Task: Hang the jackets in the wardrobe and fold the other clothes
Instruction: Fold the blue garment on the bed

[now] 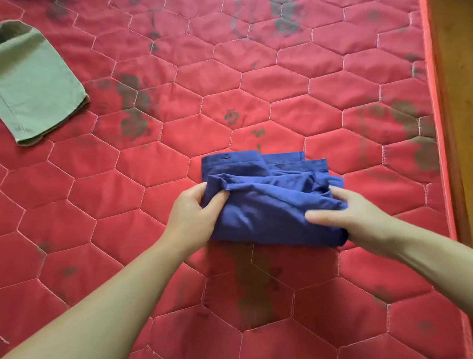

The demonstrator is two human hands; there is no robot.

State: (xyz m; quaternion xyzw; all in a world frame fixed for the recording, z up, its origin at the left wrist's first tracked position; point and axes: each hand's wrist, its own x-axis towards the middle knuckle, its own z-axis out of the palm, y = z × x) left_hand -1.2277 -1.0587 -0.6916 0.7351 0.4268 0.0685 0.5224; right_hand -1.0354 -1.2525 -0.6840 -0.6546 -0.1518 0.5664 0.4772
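A folded blue garment lay on a red quilted mattress, near its right edge. The left hand pinched the garment's left edge, thumb on top and fingers curled beneath. The right hand rested on its right side, fingers nearly straight. A folded green garment lay well apart, far left.

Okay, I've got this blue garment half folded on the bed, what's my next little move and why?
Probably bring the edge your left hand pinches across toward the right hand, which lies flat on the blue garment. The top layer looks bunched and wrinkled, so smoothing it would flatten the fold.
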